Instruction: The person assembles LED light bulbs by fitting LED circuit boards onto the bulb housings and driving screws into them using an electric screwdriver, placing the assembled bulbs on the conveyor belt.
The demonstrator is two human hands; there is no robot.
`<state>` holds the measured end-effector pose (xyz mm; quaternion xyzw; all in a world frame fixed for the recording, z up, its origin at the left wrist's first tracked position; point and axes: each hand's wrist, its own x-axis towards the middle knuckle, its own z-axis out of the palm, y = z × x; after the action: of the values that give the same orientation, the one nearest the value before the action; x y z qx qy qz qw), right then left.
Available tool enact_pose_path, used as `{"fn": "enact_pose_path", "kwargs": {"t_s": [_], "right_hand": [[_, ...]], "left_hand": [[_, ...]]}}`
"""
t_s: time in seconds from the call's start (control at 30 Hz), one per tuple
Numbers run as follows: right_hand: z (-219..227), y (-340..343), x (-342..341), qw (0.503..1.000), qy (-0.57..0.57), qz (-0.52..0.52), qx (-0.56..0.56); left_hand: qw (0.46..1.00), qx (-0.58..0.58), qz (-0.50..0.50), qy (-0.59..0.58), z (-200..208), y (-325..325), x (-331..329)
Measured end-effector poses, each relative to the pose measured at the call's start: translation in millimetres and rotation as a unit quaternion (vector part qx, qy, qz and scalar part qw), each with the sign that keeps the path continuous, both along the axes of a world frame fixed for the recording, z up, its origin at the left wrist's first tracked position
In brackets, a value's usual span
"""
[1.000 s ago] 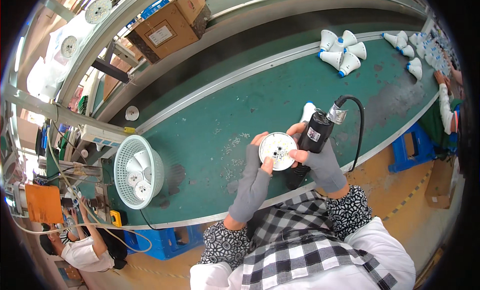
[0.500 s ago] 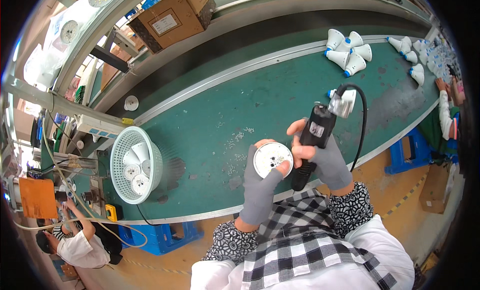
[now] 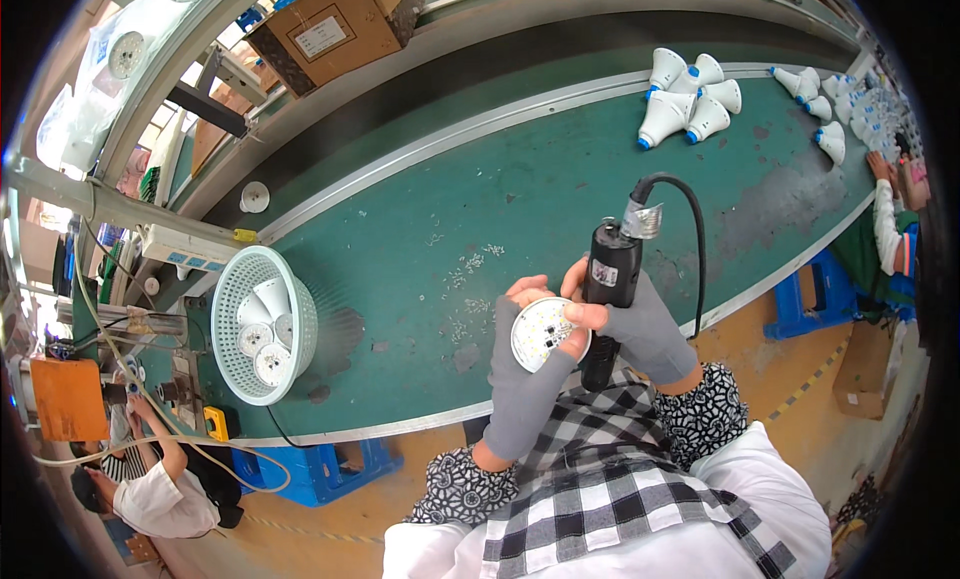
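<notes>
My left hand (image 3: 522,384), in a grey fingerless glove, grips a round white LED lamp (image 3: 530,336) by its rim. The lamp's flat face, with a circuit board and small dark parts, is tilted up toward me. My right hand (image 3: 645,329), gloved the same way, is wrapped round a black electric screwdriver (image 3: 613,264). Its thumb and index finger reach over to the lamp's face and touch it near the edge. The screwdriver stands nearly upright, its cable looping from the top; its lower tip is beside the lamp, over my lap.
A pale green basket (image 3: 222,324) with several lamps stands at left on the green bench (image 3: 420,229). Small screws (image 3: 465,269) lie scattered beyond my hands. White lamps with blue tips (image 3: 665,117) cluster at far right. Co-workers sit left and right; blue stools (image 3: 320,476) stand below.
The screwdriver has shifted left and turned more upright. My right fingers have come onto the lamp's face, and the lamp has tilted. A white, blue-tipped lamp beside the cable no longer shows there.
</notes>
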<state>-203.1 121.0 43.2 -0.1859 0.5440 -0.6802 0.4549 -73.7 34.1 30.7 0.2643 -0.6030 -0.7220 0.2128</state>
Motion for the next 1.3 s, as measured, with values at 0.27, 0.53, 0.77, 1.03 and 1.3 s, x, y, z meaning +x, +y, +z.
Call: {"fn": "enact_pose_path", "kwargs": {"t_s": [0.27, 0.53, 0.77, 1.03, 1.3], "right_hand": [[-3.9, 1.0, 7.8, 0.999, -0.013, 0.011, 0.038], [0.9, -3.2, 3.5, 0.993, -0.102, 0.065, 0.005], [-13.3, -27.1, -24.9, 0.936, -0.042, -0.266, -0.227], [-29.5, -61.9, -12.1, 0.919, -0.012, -0.304, -0.252], [-38.2, -69.1, -6.4, 0.929, 0.001, -0.296, -0.221]], "left_hand": [[0.999, 0.029, 0.014, -0.027, 8.3, 7.6, 4.6], [0.985, 0.173, 0.015, -0.011, -0.9, -12.2, 22.0], [0.956, 0.234, 0.174, 0.032, 0.7, -37.4, 44.3], [0.972, 0.136, 0.186, -0.049, -15.0, -43.0, 54.9], [0.967, 0.136, 0.201, -0.075, -14.3, -50.1, 61.8]]}}
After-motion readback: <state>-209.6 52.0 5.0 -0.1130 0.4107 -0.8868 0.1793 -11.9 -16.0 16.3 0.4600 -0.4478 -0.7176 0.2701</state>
